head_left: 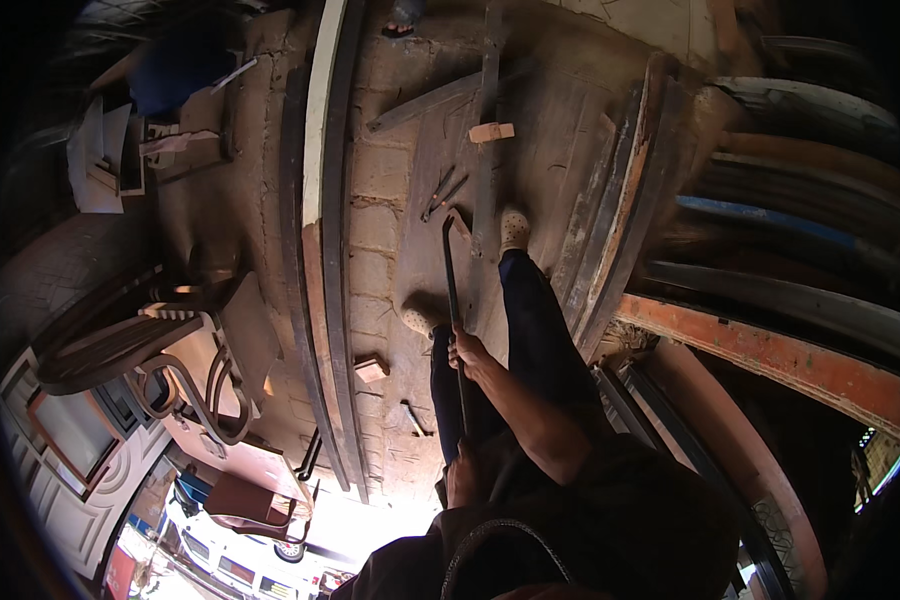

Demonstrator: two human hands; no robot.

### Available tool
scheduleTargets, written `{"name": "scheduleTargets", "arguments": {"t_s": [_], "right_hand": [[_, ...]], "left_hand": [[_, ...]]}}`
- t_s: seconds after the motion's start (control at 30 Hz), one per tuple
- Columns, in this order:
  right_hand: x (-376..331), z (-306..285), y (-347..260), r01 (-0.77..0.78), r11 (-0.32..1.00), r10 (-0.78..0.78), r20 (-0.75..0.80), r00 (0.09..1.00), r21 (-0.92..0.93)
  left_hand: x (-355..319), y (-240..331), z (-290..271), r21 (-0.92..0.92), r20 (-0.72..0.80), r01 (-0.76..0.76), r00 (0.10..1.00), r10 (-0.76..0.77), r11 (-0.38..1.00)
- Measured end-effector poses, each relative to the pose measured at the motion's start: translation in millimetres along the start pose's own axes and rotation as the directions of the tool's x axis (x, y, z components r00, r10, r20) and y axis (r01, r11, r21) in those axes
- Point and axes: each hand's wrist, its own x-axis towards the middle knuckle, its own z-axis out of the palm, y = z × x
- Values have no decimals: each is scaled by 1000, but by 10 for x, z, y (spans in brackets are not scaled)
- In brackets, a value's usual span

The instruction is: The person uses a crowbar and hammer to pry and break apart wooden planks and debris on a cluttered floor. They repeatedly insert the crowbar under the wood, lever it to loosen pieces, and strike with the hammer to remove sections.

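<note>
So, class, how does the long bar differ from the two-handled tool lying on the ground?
The long bar is one slim rod; the two-handled tool has two spread arms.
The long bar is much longer than the two-handled tool.
The right hand grips the long bar; the two-handled tool lies unheld.
Both look dark.

The long bar [451, 275] looked like dark, matt metal; the beam [490, 80] was rough, worn wood. Clogs [514, 229] appeared smooth, perforated plastic; trousers [535, 320], matt cloth; the orange plank [770, 355], scuffed paint.
</note>
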Motion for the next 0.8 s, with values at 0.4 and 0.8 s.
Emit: {"name": "scheduleTargets", "arguments": {"t_s": [0.4,0.8], "right_hand": [[-1268,-793,-776,247,960,-269,-193,944,-133],[-649,-2121,-2432,193,973,-204,-77,976,-130]], "left_hand": [[-205,1417,239,-77,-96,-473,880,466,877],[1583,2617,31,-314,-229,-210,963,141,926]]}}
